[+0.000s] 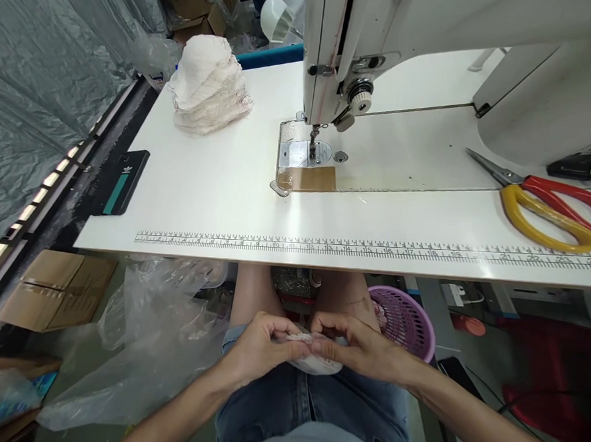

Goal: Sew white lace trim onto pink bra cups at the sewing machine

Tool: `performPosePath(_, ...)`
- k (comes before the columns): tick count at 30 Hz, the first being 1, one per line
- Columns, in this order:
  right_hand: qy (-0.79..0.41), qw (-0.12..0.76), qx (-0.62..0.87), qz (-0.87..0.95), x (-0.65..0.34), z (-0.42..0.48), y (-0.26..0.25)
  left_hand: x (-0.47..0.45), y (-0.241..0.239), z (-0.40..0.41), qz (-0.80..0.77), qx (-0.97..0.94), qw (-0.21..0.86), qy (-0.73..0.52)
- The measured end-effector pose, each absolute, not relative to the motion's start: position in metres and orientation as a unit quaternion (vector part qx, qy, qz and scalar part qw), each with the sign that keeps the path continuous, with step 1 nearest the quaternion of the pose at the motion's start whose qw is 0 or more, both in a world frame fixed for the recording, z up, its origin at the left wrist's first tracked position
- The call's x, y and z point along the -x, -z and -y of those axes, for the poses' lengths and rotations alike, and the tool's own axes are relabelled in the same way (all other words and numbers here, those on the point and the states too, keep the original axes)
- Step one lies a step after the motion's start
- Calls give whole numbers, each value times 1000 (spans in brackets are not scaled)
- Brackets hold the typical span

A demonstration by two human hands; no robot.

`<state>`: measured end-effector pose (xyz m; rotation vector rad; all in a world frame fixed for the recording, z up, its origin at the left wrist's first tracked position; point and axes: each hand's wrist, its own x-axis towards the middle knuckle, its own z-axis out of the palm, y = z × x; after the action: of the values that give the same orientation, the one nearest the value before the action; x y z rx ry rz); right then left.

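Note:
Over my lap, my left hand (270,345) and my right hand (351,344) pinch a small piece of white fabric (317,365) between thumbs and fingers. The two thumb tips nearly meet at the middle of its upper edge. Part of the fabric hangs below the fingers, and the rest is hidden behind them. Beyond the table edge stands a white sewing machine (330,63), its needle and presser foot (313,145) over the metal plate. No fabric lies under the foot.
A stack of white fabric pieces (208,85) sits at the table's back left, a dark phone (122,182) at its left edge. Scissors (551,210) with red and yellow handles lie right. A purple basket (412,321), clear plastic bags (163,333) and a cardboard box (61,290) are below.

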<state>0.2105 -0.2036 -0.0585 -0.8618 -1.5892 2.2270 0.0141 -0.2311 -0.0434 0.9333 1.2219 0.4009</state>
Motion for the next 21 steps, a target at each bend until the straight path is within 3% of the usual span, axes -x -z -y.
performPosePath(21, -776, 163, 322, 518, -216, 204, 59, -20, 44, 228, -566, -451, 667, -174)
